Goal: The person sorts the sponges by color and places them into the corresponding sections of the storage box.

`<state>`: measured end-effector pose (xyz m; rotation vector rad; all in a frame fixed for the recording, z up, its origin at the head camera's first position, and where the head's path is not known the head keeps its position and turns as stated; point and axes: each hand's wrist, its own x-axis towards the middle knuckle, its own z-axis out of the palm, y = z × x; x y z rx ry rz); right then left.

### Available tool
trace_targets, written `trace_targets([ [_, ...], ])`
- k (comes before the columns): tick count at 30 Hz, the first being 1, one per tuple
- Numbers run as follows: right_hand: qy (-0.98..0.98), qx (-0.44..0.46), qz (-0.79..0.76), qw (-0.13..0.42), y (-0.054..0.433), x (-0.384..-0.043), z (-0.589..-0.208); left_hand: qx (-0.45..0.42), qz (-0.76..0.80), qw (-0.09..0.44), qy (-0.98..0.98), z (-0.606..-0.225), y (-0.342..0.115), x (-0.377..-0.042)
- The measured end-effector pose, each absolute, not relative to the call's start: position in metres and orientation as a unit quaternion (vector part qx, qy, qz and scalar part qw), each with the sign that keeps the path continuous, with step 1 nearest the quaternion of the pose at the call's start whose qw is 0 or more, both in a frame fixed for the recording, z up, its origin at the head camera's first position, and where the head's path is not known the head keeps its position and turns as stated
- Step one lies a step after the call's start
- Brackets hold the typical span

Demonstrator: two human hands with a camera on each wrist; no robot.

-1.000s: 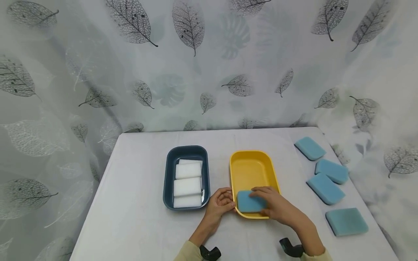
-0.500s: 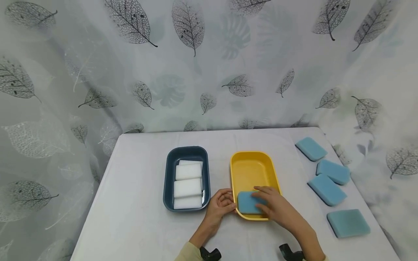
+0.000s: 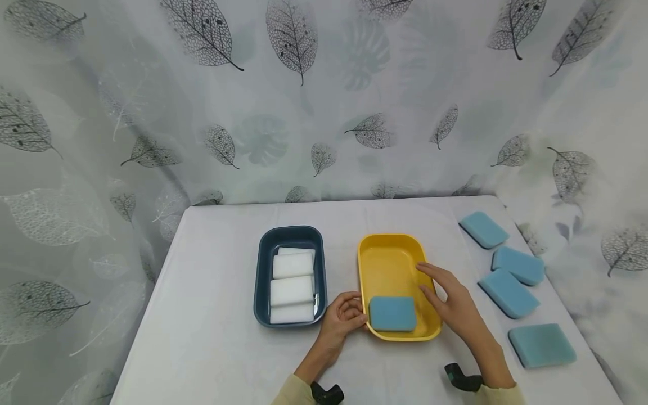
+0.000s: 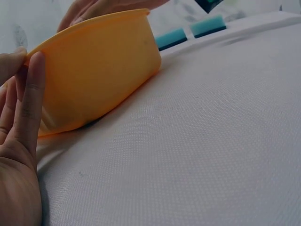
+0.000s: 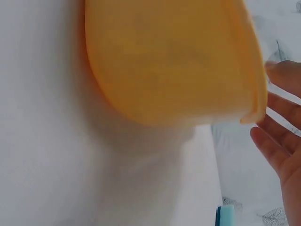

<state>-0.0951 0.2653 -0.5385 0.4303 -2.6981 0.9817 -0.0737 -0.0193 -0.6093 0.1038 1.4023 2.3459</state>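
A yellow plastic tray (image 3: pixel 387 270) stands on the table, with one blue sponge (image 3: pixel 392 314) lying flat in its near end. My left hand (image 3: pixel 340 322) holds the tray's near left rim. In the left wrist view its thumb is at the rim and a finger (image 4: pixel 33 96) lies along the outer wall. Over the tray's right rim is my right hand (image 3: pixel 453 304), fingers spread and holding nothing. In the right wrist view, those fingers (image 5: pixel 273 146) are beside the rim; whether they touch it I cannot tell.
Left of the yellow tray stands a dark blue tray (image 3: pixel 258 281) with several white sponges (image 3: pixel 292 291). Several blue sponges (image 3: pixel 541 345) lie along the right side of the white-covered table (image 3: pixel 212 315). A leaf-patterned curtain (image 3: pixel 324 101) hangs behind.
My right hand has let go of the blue sponge and moved up and right to the yellow tray's right rim. The sponge stays in the tray. My left hand keeps its place.
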Motion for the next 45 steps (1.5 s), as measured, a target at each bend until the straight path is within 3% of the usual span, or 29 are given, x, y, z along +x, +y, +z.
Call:
trace_targets([
  [14, -0.911, 0.087, 0.348, 0.205, 0.322, -0.14, -0.556, 0.038, 0.842, 0.199, 0.5, -0.608, -0.018, -0.073],
  [25, -0.904, 0.004, 0.368, 0.215, 0.368, -0.183, -0.555, 0.036, 0.844, 0.197, 0.498, -0.611, -0.016, -0.074],
  [36, -0.942, -0.055, 0.307, 0.123, 0.402, -0.205, -0.543, 0.04, 0.843, 0.194, 0.5, -0.612, -0.018, -0.074],
  [45, -0.96, -0.042, 0.271, 0.049, 0.417, -0.212, -0.545, 0.041, 0.843, 0.198, 0.498, -0.611, -0.019, -0.075],
])
